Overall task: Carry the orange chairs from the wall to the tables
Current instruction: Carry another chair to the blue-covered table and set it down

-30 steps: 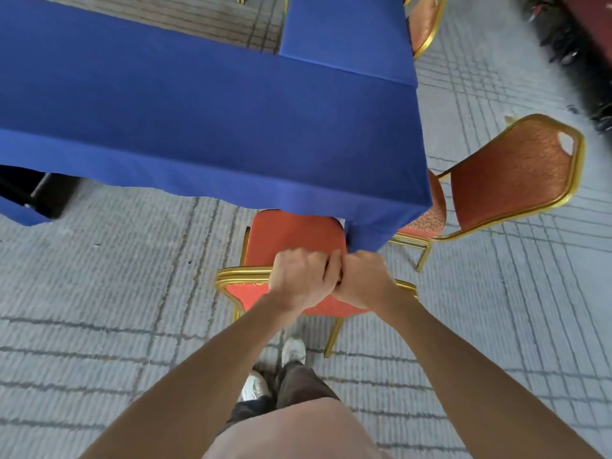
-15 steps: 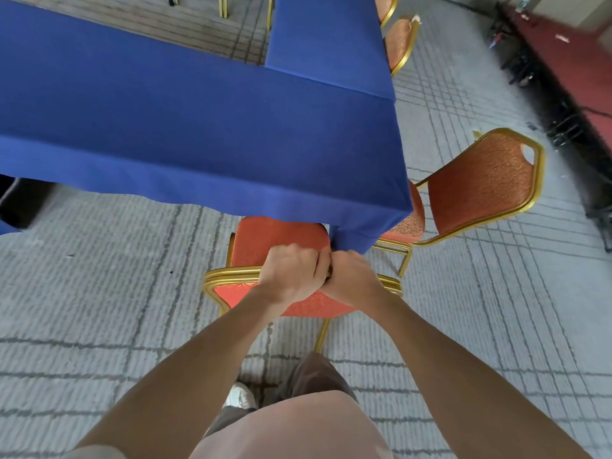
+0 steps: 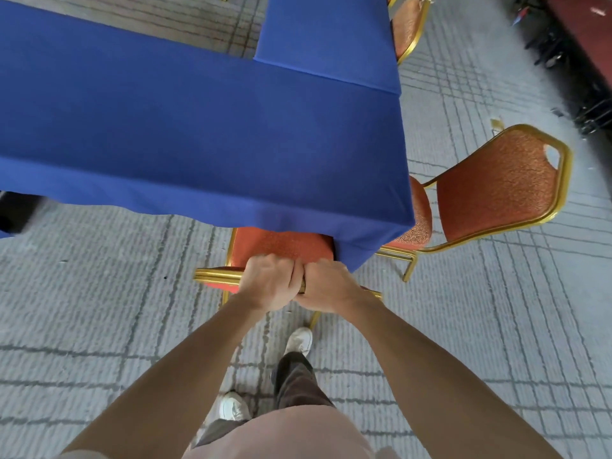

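Floor (image 3: 99, 293): grey carpet with dark grid lines, running under everything listed.
Bench (image 3: 198, 127): long, draped in plain blue cloth with a hanging hem. A second blue bench (image 3: 328, 38) butts against its far side.
Chair (image 3: 218, 274): orange seat, gold frame. It stands at the bench's near edge, beside the right corner. The seat front is tucked beneath the hem and the back rail faces the person. The cloth's hanging corner touches the seat's right side. Whether every leg bears on the floor cannot be told.
Left hand (image 3: 270, 283): curled over the middle of the back rail, gripping it.
Right hand (image 3: 329, 288): gripping the same rail, knuckles touching the left hand.
Far chair (image 3: 409, 28): orange, beside the second bench, cut off by the frame edge.
Side chair (image 3: 500, 187): orange, at the bench's short end. Its seat is partly under the cloth, and its nearest leg is close to the held chair but apart from it.
Step in hand: judged to be seating this chair at the bench, with little left to do for this one.
Doing it well: keep the rail square to the hem and ease the chair straight in. Hands set wider apart would probably stop it swinging.
Risk: the seat may snag the cloth corner, or the frame may knock the side chair's leg.
Writing: none legible, and no brand or label can be seen.
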`<state>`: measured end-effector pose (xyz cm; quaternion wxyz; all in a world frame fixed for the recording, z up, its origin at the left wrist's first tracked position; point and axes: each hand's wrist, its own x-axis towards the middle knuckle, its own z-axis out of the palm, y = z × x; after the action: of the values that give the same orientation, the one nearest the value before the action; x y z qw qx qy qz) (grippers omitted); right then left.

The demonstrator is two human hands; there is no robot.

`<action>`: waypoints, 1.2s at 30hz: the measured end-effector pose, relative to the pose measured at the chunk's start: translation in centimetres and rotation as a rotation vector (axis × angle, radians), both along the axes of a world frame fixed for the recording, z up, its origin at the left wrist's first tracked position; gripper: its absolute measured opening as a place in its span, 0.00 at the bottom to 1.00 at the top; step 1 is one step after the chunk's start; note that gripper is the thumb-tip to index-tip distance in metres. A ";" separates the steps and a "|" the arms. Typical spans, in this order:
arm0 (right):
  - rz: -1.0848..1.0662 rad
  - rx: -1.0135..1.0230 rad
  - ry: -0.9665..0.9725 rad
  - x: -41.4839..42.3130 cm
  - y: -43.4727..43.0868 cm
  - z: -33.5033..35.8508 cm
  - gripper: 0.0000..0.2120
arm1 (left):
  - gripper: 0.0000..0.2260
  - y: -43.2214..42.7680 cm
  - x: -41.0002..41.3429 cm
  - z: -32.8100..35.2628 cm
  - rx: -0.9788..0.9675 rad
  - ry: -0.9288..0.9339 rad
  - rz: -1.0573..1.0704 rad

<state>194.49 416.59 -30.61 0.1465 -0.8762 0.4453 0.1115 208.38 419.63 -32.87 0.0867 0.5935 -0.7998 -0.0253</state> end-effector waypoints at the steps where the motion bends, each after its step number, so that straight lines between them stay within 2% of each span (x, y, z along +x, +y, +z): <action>1: 0.063 -0.015 0.008 -0.2 -0.3 -0.3 0.16 | 0.11 0.0 0.1 -0.4 0.016 0.016 -0.017; 4: 0.174 -0.135 -0.049 -0.8 -2.8 -1.2 0.21 | 0.14 -1.9 0.3 -1.0 0.003 0.032 -0.058; 7: 0.136 -0.306 -0.145 -0.1 -5.6 -0.8 0.21 | 0.16 -4.9 0.8 0.0 -0.048 0.042 -0.036; 11: 0.112 -0.209 -0.073 0.0 -7.3 0.2 0.21 | 0.15 -6.7 1.4 0.3 -0.125 -0.048 -0.128; 15: 0.084 -0.180 -0.074 -0.1 -7.0 0.7 0.21 | 0.16 -6.8 1.4 0.1 -0.077 0.007 -0.129; 18: 0.080 -0.158 -0.040 -0.2 -6.2 0.8 0.21 | 0.16 -6.0 1.3 0.6 -0.132 -0.054 -0.154; 21: 0.029 -0.137 -0.019 0.1 -5.6 0.7 0.18 | 0.12 -5.6 1.2 0.9 -0.125 -0.063 -0.126; 24: -0.118 -0.103 -0.058 0.1 -5.3 -0.3 0.16 | 0.04 -6.2 0.9 0.1 -0.115 -0.117 -0.150; 27: -0.187 -0.060 -0.103 0.5 -6.3 -1.4 0.17 | 0.08 -7.7 1.0 -0.9 -0.107 -0.128 -0.133; 28: -0.194 -0.026 -0.117 0.6 -6.8 -1.7 0.17 | 0.04 -8.3 1.1 -1.2 -0.086 -0.096 -0.092; 29: -0.204 0.009 -0.123 0.6 -7.6 -2.1 0.17 | 0.05 -9.1 1.1 -1.5 -0.048 -0.029 -0.012; 31: -0.203 0.030 -0.106 0.4 -9.8 -2.0 0.16 | 0.16 -11.1 0.7 -1.9 -0.026 0.097 0.137; 35: -0.190 0.089 -0.093 -0.3 -13.8 -1.3 0.08 | 0.22 -14.8 0.3 -2.5 -0.138 0.120 0.110; 36: -0.196 0.096 -0.118 0.1 -14.3 -1.1 0.07 | 0.22 -15.6 0.8 -2.3 -0.117 0.112 0.112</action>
<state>194.58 402.30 -31.71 0.2244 -0.8255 0.5136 0.0662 209.15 404.01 -35.14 0.1669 0.6290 -0.7593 -0.0068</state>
